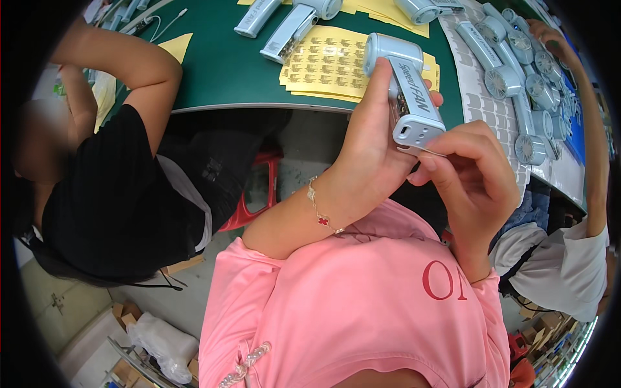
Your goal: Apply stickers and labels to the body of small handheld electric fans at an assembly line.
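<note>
My left hand (372,145) is wrapped round a light blue handheld fan (414,97), thumb along its side. The fan's head points away from me, and its handle end, with a small port and round holes, faces me. At that end my right hand (479,168) pinches a small thin piece, like a sticker, between thumb and forefinger. It touches or nearly touches the fan's edge; I cannot tell which. Beneath the fan lie yellow sheets of small printed labels (323,61) on the green table (226,64).
More light blue fans (291,32) lie at the far side, and several others (501,81) crowd a patterned mat (462,58) on the right. A person in black (129,194) sits at my left; another in white (556,265) reaches in at the right. A red stool (262,187) stands below the table.
</note>
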`<state>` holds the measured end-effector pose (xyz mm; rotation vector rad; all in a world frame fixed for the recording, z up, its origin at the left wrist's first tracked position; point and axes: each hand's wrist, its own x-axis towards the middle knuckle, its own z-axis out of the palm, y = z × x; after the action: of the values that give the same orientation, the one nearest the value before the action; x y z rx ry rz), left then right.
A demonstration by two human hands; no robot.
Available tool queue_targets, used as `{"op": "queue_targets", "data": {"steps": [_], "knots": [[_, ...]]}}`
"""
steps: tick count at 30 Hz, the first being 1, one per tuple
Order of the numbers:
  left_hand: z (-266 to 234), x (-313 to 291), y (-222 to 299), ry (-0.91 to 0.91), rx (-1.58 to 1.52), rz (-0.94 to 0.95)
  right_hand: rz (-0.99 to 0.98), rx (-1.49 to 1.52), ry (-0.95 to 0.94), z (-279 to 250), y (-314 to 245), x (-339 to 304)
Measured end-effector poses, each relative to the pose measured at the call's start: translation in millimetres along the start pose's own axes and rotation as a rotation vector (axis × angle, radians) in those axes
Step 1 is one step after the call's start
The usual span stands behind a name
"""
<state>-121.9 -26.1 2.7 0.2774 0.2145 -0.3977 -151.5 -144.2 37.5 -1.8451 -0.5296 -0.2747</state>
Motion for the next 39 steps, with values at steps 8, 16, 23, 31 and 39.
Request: {"op": "queue_targets", "data": {"steps": [8,16,23,31,39], "knots": [[2.8,2.1,-0.3,0.052,0.017,0.058,-0.003,0.018,0.035,4.2,-1.9,1.6],[-0.2,2.8,0.2,0.036,-0.018,0.034,0.009,0.028,0.035,5.6,-2.9,1.8],[-0.2,4.0,-1.0,0.054,-0.022,0.033,0.007,0.015,0.040,5.2,-0.7,1.6],[-1.3,0.9,0.2,0.011,-0.012,-0.003,0.005,0.012,0.064,6.5,0.0,-0.8],[-1.1,-0.1,0.0,-0.009,0.000,-0.019,-0.001,0.014,0.065,5.9,0.2,-1.0]]}}
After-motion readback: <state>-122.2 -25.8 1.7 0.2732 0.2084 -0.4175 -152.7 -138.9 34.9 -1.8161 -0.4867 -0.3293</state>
